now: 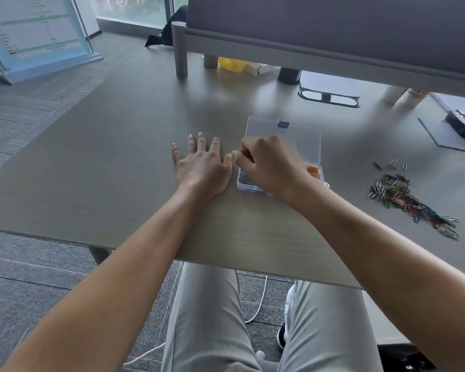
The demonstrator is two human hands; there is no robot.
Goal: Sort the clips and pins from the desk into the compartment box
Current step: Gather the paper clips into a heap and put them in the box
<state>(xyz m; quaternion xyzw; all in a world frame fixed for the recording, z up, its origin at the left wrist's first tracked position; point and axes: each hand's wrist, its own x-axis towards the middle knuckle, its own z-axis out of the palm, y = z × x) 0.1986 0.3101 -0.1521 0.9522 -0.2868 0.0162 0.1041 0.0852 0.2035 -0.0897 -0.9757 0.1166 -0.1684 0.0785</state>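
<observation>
Grey carpet tiles lay under a wide, matte, wood-grained grey bench [118, 162], its near edge crossing above the person's pale trousers. Nearest on the surface, the left hand [200, 167] rested flat, fingers straight and spread, holding nothing, its thumb just beside the box. The right hand [269, 167] hovered over the small clear plastic compartment box [246, 187], fingers curled with the tips drawn together as if pinching something small; whether that grip actually held a clip or pin could not be told, since motion blur hid it. Dark contents showed in the near-left compartment and something orange in a right one; the translucent hinged lid [301, 138] stood open behind.

Well to the right lay a tangled heap of coloured wire paper clips [406, 202], with a few small loose clips [391, 164] beyond it.

Judged from this, the step was dropping a piece into the left compartments. Doing it well would mean releasing low over the right cell and letting the flat hand steady the light, slippery box. Thin springy wire snags, so clips would likely lift in chains.
</observation>
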